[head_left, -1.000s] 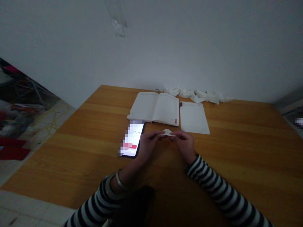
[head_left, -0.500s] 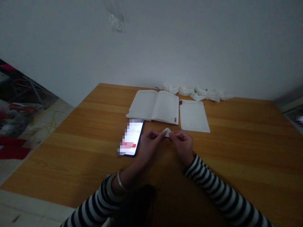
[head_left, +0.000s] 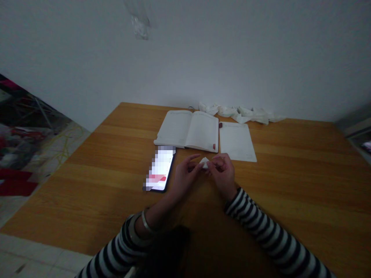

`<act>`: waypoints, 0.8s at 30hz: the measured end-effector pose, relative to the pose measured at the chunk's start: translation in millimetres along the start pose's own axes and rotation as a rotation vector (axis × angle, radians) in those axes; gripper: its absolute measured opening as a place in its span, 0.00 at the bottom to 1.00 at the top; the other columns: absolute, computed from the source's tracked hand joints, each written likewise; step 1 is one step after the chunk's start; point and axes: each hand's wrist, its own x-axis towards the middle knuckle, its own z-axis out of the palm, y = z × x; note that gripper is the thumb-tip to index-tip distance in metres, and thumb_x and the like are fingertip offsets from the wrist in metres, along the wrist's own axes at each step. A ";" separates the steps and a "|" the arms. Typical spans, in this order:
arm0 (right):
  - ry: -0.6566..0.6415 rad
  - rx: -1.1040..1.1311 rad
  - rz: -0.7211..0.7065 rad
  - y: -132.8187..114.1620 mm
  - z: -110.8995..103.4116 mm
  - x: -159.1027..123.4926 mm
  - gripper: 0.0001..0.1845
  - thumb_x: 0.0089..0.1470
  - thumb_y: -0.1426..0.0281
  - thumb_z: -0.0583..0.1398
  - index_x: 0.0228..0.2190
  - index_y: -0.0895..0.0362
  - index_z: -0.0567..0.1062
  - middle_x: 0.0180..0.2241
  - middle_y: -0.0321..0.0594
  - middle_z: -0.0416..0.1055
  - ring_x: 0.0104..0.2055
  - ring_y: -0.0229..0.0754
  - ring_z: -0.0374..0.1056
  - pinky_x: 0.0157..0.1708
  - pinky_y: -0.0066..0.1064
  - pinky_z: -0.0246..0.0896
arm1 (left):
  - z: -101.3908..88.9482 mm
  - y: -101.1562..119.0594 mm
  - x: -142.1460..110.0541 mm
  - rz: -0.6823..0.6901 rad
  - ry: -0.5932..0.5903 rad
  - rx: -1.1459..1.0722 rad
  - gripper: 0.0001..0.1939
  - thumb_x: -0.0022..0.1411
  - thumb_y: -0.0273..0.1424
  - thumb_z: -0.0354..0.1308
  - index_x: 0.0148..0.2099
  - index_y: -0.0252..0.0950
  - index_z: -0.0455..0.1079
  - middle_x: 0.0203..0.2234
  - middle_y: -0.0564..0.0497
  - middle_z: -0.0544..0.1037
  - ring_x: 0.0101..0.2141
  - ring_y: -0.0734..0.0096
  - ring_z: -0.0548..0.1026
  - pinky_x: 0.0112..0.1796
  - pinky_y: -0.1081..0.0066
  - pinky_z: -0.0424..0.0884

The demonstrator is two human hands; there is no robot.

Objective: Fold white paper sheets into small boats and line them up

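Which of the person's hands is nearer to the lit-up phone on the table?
The left. The left hand is just to the right of the phone; the right hand is farther off, across the small white piece they both hold.

Lit phone (head_left: 162, 166) lay left of left hand (head_left: 184, 177), open notebook (head_left: 175, 129) beyond it; loose sheet (head_left: 237, 142), crumpled white strip (head_left: 246, 115) lay beyond right hand (head_left: 225, 175).

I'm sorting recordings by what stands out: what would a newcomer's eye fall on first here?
Probably the lit phone on the table, just left of the left hand. Next, the small white piece pinched between that hand and the right hand, then the open notebook lying beyond the phone.
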 end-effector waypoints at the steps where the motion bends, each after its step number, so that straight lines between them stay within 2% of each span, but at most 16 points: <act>1: -0.016 -0.056 -0.033 1.2 -1.6 0.4 0.13 0.52 0.65 0.65 0.34 0.52 0.66 0.24 0.29 0.69 0.22 0.35 0.68 0.21 0.25 0.66 | -1.3 -1.3 1.0 -0.008 -0.050 0.018 0.18 0.59 0.39 0.63 0.47 0.33 0.75 0.31 0.46 0.83 0.32 0.64 0.80 0.32 0.71 0.74; 3: -0.055 -0.157 -0.098 3.1 -3.6 0.4 0.09 0.54 0.67 0.64 0.33 0.52 0.67 0.26 0.32 0.69 0.26 0.37 0.70 0.26 0.27 0.67 | -3.7 -3.2 1.5 -0.020 -0.086 0.060 0.14 0.59 0.40 0.63 0.37 0.33 0.78 0.30 0.47 0.83 0.31 0.64 0.79 0.32 0.72 0.73; 6: -0.118 -0.150 -0.103 4.0 -3.6 0.9 0.07 0.55 0.67 0.62 0.36 0.52 0.70 0.28 0.34 0.71 0.30 0.38 0.71 0.31 0.29 0.69 | -6.1 -3.2 -0.2 -0.002 -0.002 0.098 0.14 0.58 0.40 0.64 0.29 0.33 0.76 0.26 0.49 0.81 0.28 0.66 0.78 0.31 0.73 0.71; 8: -0.147 -0.066 -0.043 3.6 -3.2 2.9 0.11 0.55 0.67 0.63 0.41 0.52 0.71 0.28 0.33 0.71 0.29 0.38 0.71 0.29 0.28 0.68 | -7.4 -1.1 -1.4 0.030 0.033 0.119 0.12 0.59 0.39 0.64 0.31 0.34 0.77 0.27 0.49 0.82 0.30 0.66 0.79 0.33 0.72 0.72; 10: -0.171 0.009 0.021 2.9 -3.7 6.1 0.13 0.55 0.65 0.63 0.43 0.52 0.73 0.28 0.33 0.73 0.26 0.37 0.70 0.26 0.27 0.68 | -8.6 1.8 -1.6 0.063 0.039 0.143 0.11 0.61 0.37 0.62 0.38 0.35 0.79 0.33 0.49 0.83 0.34 0.64 0.80 0.37 0.69 0.74; 12: -0.179 0.051 0.061 2.2 -5.2 9.5 0.12 0.56 0.63 0.62 0.42 0.54 0.76 0.28 0.35 0.75 0.24 0.37 0.70 0.25 0.28 0.68 | -9.7 4.3 -1.0 0.094 0.041 0.152 0.12 0.63 0.36 0.60 0.46 0.37 0.79 0.39 0.49 0.83 0.39 0.62 0.80 0.42 0.66 0.74; 14: -0.161 0.051 0.073 1.7 -6.9 12.0 0.12 0.56 0.62 0.62 0.39 0.54 0.79 0.31 0.38 0.78 0.28 0.39 0.73 0.30 0.31 0.71 | -10.1 5.7 -0.4 0.122 0.034 0.148 0.14 0.65 0.35 0.58 0.50 0.39 0.77 0.43 0.48 0.82 0.41 0.61 0.80 0.45 0.64 0.74; 16: -0.125 0.043 0.078 1.8 -8.2 13.4 0.11 0.52 0.63 0.65 0.38 0.54 0.81 0.35 0.39 0.80 0.35 0.42 0.75 0.37 0.34 0.73 | -9.5 5.9 0.1 0.150 0.021 0.141 0.15 0.65 0.35 0.57 0.51 0.39 0.77 0.45 0.48 0.82 0.43 0.61 0.79 0.47 0.63 0.74; 18: -0.097 0.050 0.089 2.4 -8.7 13.9 0.12 0.48 0.65 0.68 0.37 0.53 0.81 0.37 0.40 0.80 0.37 0.43 0.76 0.40 0.36 0.73 | -8.4 5.1 0.5 0.175 0.021 0.134 0.14 0.65 0.35 0.58 0.51 0.40 0.77 0.46 0.48 0.82 0.45 0.60 0.79 0.48 0.62 0.73; 21: -0.089 0.040 0.049 3.6 -8.1 13.4 0.08 0.47 0.66 0.69 0.33 0.53 0.81 0.33 0.39 0.79 0.35 0.42 0.75 0.38 0.35 0.73 | -7.5 2.4 1.0 0.215 0.043 0.128 0.13 0.62 0.35 0.62 0.49 0.40 0.78 0.44 0.48 0.82 0.44 0.61 0.79 0.47 0.63 0.75; 24: -0.110 0.012 -0.014 3.9 -6.7 11.9 0.08 0.47 0.64 0.69 0.29 0.54 0.80 0.31 0.38 0.77 0.33 0.41 0.74 0.36 0.33 0.72 | -7.9 -0.5 1.0 0.283 0.096 0.161 0.08 0.61 0.33 0.63 0.42 0.39 0.78 0.39 0.48 0.83 0.39 0.64 0.80 0.39 0.66 0.78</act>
